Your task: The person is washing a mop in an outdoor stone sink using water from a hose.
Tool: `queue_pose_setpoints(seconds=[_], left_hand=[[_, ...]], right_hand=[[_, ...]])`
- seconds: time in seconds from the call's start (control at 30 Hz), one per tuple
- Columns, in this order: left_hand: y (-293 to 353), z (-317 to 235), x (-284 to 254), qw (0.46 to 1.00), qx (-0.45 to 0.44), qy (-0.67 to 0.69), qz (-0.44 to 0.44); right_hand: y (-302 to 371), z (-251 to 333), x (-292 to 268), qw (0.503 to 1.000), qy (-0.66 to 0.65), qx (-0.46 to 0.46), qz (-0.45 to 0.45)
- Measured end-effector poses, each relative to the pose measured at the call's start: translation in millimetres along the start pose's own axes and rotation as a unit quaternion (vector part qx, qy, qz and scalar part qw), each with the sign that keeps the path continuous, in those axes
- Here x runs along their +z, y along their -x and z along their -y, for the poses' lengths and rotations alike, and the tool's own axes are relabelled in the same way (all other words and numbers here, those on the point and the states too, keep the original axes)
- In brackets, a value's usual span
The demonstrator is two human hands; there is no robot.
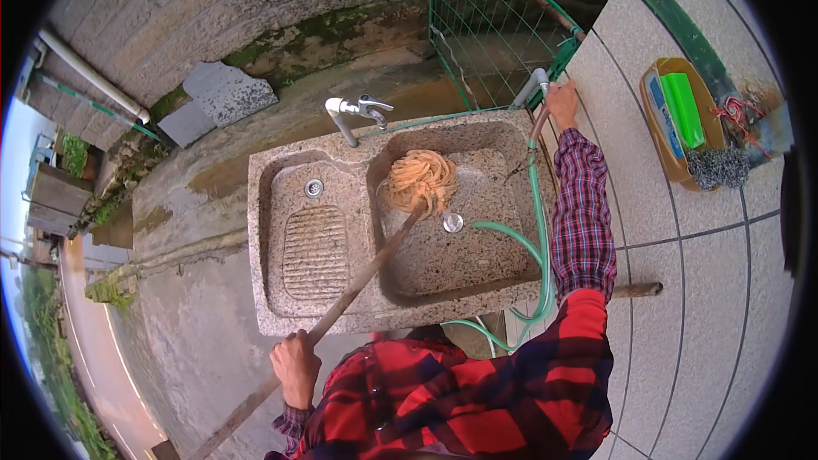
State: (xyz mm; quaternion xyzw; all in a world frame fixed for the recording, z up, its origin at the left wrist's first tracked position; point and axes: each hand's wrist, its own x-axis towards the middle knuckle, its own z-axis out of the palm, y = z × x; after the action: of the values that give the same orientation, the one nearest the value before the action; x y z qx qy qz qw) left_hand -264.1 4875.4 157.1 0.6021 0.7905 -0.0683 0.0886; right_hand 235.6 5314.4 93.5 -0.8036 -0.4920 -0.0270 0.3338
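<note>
Checked shirt | left hand — round mop handle | right hand — at tap

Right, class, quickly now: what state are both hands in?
Left hand: closed around the wooden handle.
Right hand: at the grey pipe fitting; grip cannot be told.

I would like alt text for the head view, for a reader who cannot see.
The left hand grips a mop, its orange head in the right basin of a stone sink, while the right hand is at a tap by the far right corner. A green hose ends in the same basin.
</note>
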Motion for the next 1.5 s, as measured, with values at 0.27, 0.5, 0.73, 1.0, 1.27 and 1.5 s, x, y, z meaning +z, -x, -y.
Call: queue_pose_setpoints(seconds=[0.27, 0.5, 0.73, 1.0, 1.27, 1.5], left_hand=[[29, -26, 13, 0.998, -0.052, 0.039, -0.017], [24, -31, 8, 0.999, -0.046, 0.018, -0.016], [20, -39, 0, 0.998, -0.050, 0.001, -0.033], [27, -43, 0, 0.997, -0.065, -0.033, -0.004], [29, -50, 3, 0.998, -0.055, -0.033, -0.006], [49, -32, 11, 0.992, 0.045, -0.104, -0.056]], right_hand=[[-2, -13, 29, 0.981, -0.122, 0.010, -0.150], [-6, -29, 32, 0.912, -0.405, -0.029, -0.058], [-11, -19, 32, 0.955, -0.264, -0.083, -0.108], [-28, -34, 24, 0.952, -0.276, -0.123, 0.048], [-19, -35, 14, 0.948, -0.282, -0.138, 0.054], [145, -27, -16, 0.953, -0.214, -0.195, 0.087]])
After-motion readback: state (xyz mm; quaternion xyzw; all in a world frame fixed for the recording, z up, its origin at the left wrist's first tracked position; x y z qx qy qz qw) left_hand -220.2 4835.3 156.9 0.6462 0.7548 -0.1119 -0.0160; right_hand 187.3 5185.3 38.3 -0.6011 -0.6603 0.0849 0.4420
